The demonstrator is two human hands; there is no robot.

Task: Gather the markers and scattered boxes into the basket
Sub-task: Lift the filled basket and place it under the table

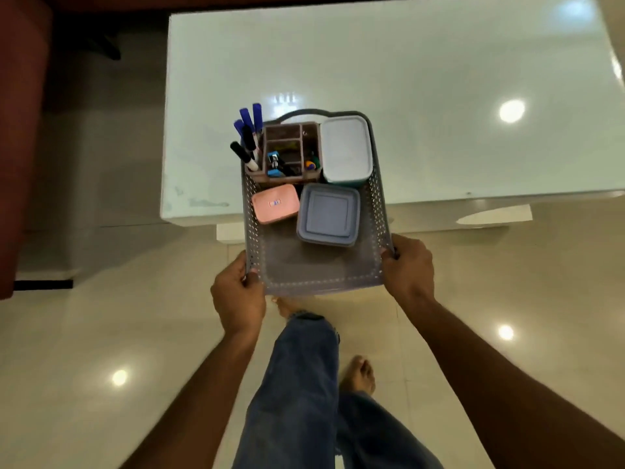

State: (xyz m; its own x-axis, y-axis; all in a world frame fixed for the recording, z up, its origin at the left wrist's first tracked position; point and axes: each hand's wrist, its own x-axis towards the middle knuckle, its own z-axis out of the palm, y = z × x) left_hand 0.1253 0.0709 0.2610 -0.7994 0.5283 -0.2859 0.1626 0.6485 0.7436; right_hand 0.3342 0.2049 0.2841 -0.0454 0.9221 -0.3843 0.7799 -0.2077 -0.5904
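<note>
With the left hand and right hand clamped on the near corners of the loaded basket, half off the table, a tilt could spill the markers and boxes.

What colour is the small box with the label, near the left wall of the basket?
Pink. The small box shows best in the head view, lying in the basket.
</note>
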